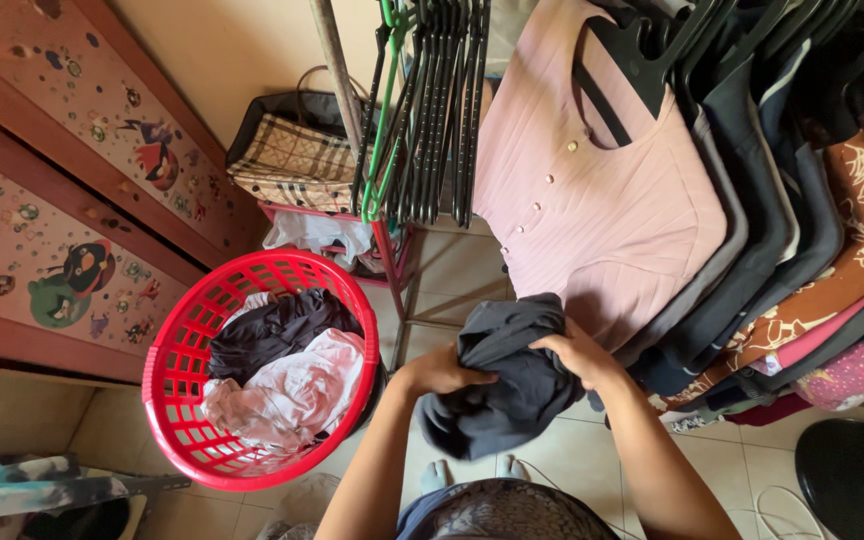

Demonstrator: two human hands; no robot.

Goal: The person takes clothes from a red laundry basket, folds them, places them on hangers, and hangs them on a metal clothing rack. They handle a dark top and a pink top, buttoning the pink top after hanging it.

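A red laundry basket (182, 400) on the floor still holds dark and pink clothes. Just right of it, the left hand (442, 370) and right hand (577, 352) both grip a bunched dark garment (502, 385), not yet hung; spare hangers (432, 100) and hung clothes, among them a pink top (592, 210), fill the rail above

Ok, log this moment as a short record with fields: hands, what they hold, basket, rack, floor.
left hand: grips the dark grey garment from its left side
right hand: grips the same garment from the top right
garment: bunched up, held between both hands above the floor
basket: red plastic laundry basket on the floor to the left, holding dark and pale pink clothes
rack: pink buttoned top and other clothes hanging on black hangers; a bunch of empty hangers beside them
floor: pale tiles
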